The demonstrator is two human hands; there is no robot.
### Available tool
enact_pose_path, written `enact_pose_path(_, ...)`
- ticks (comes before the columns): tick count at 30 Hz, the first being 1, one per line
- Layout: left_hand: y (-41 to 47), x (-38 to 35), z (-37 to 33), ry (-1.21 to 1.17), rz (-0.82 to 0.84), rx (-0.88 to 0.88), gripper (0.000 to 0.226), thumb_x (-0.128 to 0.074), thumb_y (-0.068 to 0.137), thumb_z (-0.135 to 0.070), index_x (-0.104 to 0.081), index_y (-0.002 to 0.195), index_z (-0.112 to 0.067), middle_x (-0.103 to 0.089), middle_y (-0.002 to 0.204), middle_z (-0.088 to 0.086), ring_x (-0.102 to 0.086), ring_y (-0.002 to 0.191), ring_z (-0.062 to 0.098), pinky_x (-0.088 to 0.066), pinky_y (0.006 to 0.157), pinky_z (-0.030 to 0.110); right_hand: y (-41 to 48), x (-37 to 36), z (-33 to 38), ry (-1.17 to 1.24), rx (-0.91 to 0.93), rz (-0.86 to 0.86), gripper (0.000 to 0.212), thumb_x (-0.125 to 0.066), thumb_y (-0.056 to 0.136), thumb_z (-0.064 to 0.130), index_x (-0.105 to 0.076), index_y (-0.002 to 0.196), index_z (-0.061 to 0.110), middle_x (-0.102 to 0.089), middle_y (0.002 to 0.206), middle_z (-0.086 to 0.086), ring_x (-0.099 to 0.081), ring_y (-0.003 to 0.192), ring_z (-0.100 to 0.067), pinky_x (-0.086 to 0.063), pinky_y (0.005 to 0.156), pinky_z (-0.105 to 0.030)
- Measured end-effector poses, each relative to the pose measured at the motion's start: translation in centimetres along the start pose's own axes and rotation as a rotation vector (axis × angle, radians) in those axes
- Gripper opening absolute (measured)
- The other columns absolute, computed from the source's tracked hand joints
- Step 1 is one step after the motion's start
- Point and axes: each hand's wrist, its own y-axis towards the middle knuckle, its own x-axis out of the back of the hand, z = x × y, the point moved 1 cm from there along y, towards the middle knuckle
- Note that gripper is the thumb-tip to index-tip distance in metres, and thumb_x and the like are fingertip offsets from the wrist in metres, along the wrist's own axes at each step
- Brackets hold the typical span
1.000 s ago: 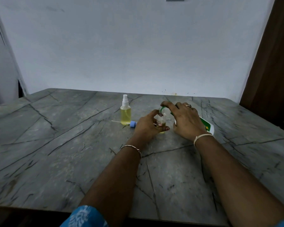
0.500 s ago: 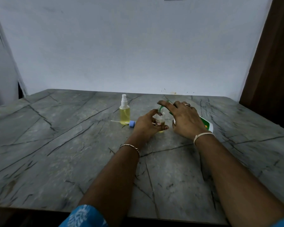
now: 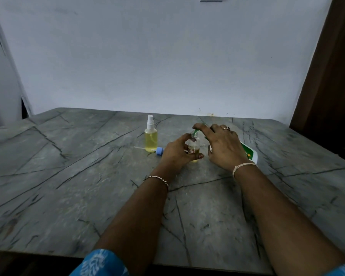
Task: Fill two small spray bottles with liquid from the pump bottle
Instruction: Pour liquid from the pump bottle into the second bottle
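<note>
Left of the 1 pump bottle [image 3: 249, 155]: capped spray bottle [image 3: 151, 139], plus 2nd spray bottle [image 3: 193, 148] gripped by left hand [image 3: 176, 154]. Right hand [image 3: 223, 148], fingers straightish, presses pump bottle, mostly hiding it.

The right hand [image 3: 222, 146] lies over the pump bottle [image 3: 249, 155], just right of the small bottle [image 3: 193, 145]. It hides all but a green-and-white corner and the green spout [image 3: 197, 132]. The print on that corner is too small to read. Whether the spout touches the small bottle's mouth cannot be told. The left hand [image 3: 177, 154] covers the small bottle's left side, and its red label marks are illegible. Just left of the small bottle, a blue cap [image 3: 159, 151] is half hidden behind that hand. Well below the small bottle, the picture's edge cuts off the desk [image 3: 68, 196] and a blue sleeve [image 3: 98, 263].
</note>
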Motion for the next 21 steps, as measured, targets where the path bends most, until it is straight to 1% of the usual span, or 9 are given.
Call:
enact_pose_path(2, -0.03, 0.06, -0.03, 0.009, 0.002, -0.006, 0.058, -0.081, 0.069, -0.039, -0.053, 0.118, -0.028, -0.069, 0.102, 0.005, -0.064, 0.092, 0.018, -0.053, 0.087, 0.037, -0.17, 0.12, -0.02, -0.002, 0.003, 0.005, 0.084, -0.063, 0.08, 0.012, -0.02, 0.145, 0.042, -0.054, 0.119, -0.007, -0.049, 0.115, -0.03, -0.042, 0.094, -0.046)
enact_pose_path(8, 0.02, -0.04, 0.15, 0.009, 0.001, -0.014, 0.057, -0.081, 0.069, -0.038, -0.053, 0.118, -0.028, -0.069, 0.103, 0.004, -0.064, 0.092, 0.016, -0.053, 0.087, 0.034, -0.09, 0.13, 0.13, 0.028, -0.001, 0.001, 0.075, -0.063, 0.08, 0.012, -0.026, 0.139, 0.039, -0.056, 0.118, -0.007, -0.05, 0.113, -0.03, -0.043, 0.092, -0.045)
enact_pose_path(12, 0.19, -0.14, 0.26, 0.017, -0.001, -0.018, 0.067, -0.082, 0.068, -0.037, -0.051, 0.126, -0.028, -0.069, 0.107, 0.004, -0.065, 0.097, 0.018, -0.052, 0.09, 0.036, 0.0, -0.01, 0.08, 0.033, -0.012, -0.022, 0.068, -0.065, 0.08, 0.014, -0.031, 0.136, 0.036, -0.057, 0.119, -0.007, -0.051, 0.113, -0.03, -0.043, 0.092, -0.046)
enact_pose_path(14, 0.25, -0.24, 0.31, 0.039, -0.003, -0.022, 0.072, -0.082, 0.067, -0.038, -0.049, 0.13, -0.028, -0.069, 0.11, 0.004, -0.064, 0.099, 0.018, -0.051, 0.089, 0.033, 0.04, -0.03, 0.09, 0.045, -0.016, -0.039, 0.064, -0.065, 0.079, 0.014, -0.034, 0.133, 0.033, -0.058, 0.119, -0.007, -0.052, 0.112, -0.03, -0.044, 0.091, -0.046)
enact_pose_path(16, 0.33, -0.28, 0.41, 0.042, -0.01, -0.026, 0.07, -0.083, 0.067, -0.038, -0.05, 0.128, -0.028, -0.069, 0.109, 0.003, -0.064, 0.096, 0.016, -0.05, 0.086, 0.029, 0.14, -0.01, 0.12, 0.047, -0.018, -0.041, 0.063, -0.065, 0.079, 0.015, -0.035, 0.132, 0.033, -0.058, 0.119, -0.007, -0.052, 0.112, -0.03, -0.044, 0.091, -0.047)
enact_pose_path(19, 0.38, -0.21, 0.44, 0.059, -0.032, -0.04, 0.065, -0.083, 0.066, -0.04, -0.054, 0.122, -0.028, -0.07, 0.105, 0.001, -0.064, 0.089, 0.011, -0.048, 0.081, 0.023, 0.03, -0.05, 0.06, 0.035, -0.015, -0.034, 0.066, -0.063, 0.081, 0.015, -0.032, 0.136, 0.035, -0.057, 0.12, -0.007, -0.051, 0.114, -0.03, -0.044, 0.092, -0.046)
enact_pose_path(21, 0.34, -0.19, 0.46, 0.056, -0.036, -0.043, 0.066, -0.083, 0.065, -0.042, -0.054, 0.123, -0.028, -0.07, 0.104, 0.0, -0.064, 0.088, 0.01, -0.048, 0.08, 0.022, -0.12, 0.03, -0.01, 0.021, -0.016, -0.014, 0.071, -0.063, 0.082, 0.015, -0.028, 0.14, 0.037, -0.056, 0.121, -0.008, -0.05, 0.115, -0.03, -0.044, 0.094, -0.046)
